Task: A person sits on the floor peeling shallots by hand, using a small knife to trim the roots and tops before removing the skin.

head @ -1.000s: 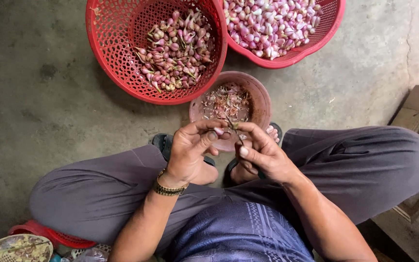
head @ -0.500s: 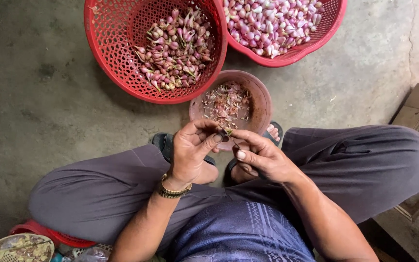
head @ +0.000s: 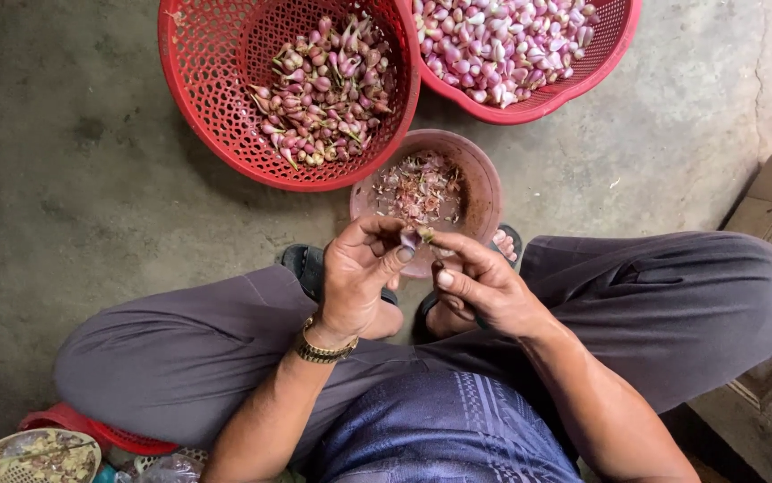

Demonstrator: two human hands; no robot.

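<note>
Both hands meet above the brown bowl at twelve o'clock, seemingly so that peelings drop among the skins already in it; the left hand pinches a small shallot between thumb and forefinger; the right hand nips its tip, fingers drawn close; the unpeeled shallots' red basket sits at eleven o'clock.

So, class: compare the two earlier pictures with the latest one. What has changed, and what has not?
Little changed. The left hand and right hand kept hold of one small shallot over the brown bowl, fingertips shifting slightly as they worked it. The two red baskets and the bowl stayed put.
</note>
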